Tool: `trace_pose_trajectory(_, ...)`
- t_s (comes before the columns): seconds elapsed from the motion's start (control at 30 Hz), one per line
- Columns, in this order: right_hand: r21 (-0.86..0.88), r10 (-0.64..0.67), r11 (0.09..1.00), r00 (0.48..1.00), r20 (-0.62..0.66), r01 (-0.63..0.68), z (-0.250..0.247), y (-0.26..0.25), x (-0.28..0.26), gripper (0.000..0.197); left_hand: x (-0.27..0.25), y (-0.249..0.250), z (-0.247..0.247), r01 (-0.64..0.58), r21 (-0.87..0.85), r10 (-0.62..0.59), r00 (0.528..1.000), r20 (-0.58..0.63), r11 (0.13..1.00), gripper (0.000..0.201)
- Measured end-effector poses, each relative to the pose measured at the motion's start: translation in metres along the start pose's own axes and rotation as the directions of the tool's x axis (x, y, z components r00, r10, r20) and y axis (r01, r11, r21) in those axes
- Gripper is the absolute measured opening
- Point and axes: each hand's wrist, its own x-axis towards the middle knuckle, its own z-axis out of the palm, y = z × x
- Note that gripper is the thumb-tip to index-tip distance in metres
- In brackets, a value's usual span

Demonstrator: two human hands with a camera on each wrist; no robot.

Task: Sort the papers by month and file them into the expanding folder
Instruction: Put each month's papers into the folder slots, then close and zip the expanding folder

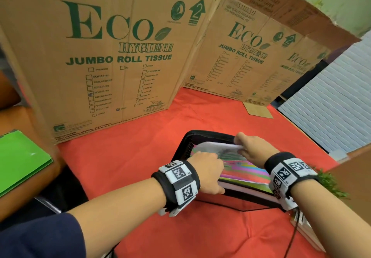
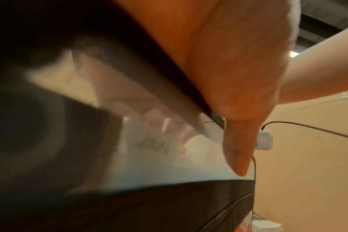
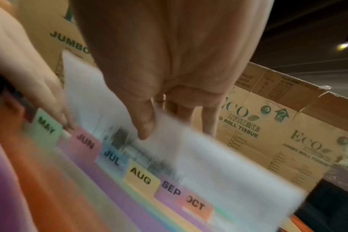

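The left hand (image 1: 206, 172) spreads the folder (image 1: 244, 179) at the tabs (image 3: 85, 141), making a gap. The right hand (image 1: 252, 147) pinches a paper (image 3: 189, 157), lowering it in.

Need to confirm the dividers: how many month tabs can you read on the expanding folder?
6, running left to right in the right wrist view: MAY, JUN, JUL, AUG, SEP, OCT. Others may be hidden.
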Motion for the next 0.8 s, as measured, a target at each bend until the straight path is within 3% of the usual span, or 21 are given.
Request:
trace_pose_trajectory(0.1,0.038,0.002,0.999,1.000,-0.004,-0.002,0.002,0.003,0.000,0.013,-0.008,-0.013,0.000,-0.008,0.041,0.010,0.999,-0.050,0.999,0.053)
trace_pose_trajectory(0.23,-0.018,0.007,1.000,0.985,0.173,-0.004,0.012,0.005,-0.004,0.022,-0.016,-0.025,0.004,-0.014,0.039,0.018,0.994,-0.109,0.999,0.057)
trace_pose_trajectory(0.33,0.062,-0.013,0.998,0.982,0.186,0.001,0.012,0.005,-0.015,0.026,-0.017,-0.031,0.008,-0.028,0.040,0.033,0.989,-0.142,0.999,0.058)
trace_pose_trajectory(0.43,0.373,0.001,0.924,0.979,0.206,-0.079,0.001,0.010,-0.040,0.048,-0.015,-0.034,0.004,0.012,0.077,0.005,0.975,-0.221,0.997,0.049)
trace_pose_trajectory(0.5,0.509,-0.059,0.857,0.966,0.253,-0.081,-0.003,0.012,-0.061,0.062,-0.013,-0.041,0.002,0.016,0.131,0.023,0.959,-0.284,0.991,0.045)
trace_pose_trajectory(0.57,0.498,-0.108,0.866,0.955,0.277,-0.047,0.005,0.017,-0.079,0.080,-0.009,-0.048,0.003,-0.017,0.124,0.058,0.939,-0.338,0.992,0.042)
trace_pose_trajectory(0.63,0.331,-0.086,0.944,0.969,0.232,0.004,0.021,0.026,-0.086,0.090,-0.004,-0.054,0.000,-0.030,0.077,0.053,0.949,-0.312,0.997,0.040)
trace_pose_trajectory(0.7,0.220,-0.057,0.975,0.991,0.125,0.028,0.037,0.038,-0.087,0.072,0.001,-0.057,-0.007,0.004,-0.015,-0.007,0.981,-0.192,1.000,0.038)
trace_pose_trajectory(0.8,0.274,0.000,0.962,0.999,-0.036,0.009,0.049,0.047,-0.089,0.039,0.008,-0.061,-0.012,0.032,-0.098,-0.044,0.992,-0.121,0.995,0.035)
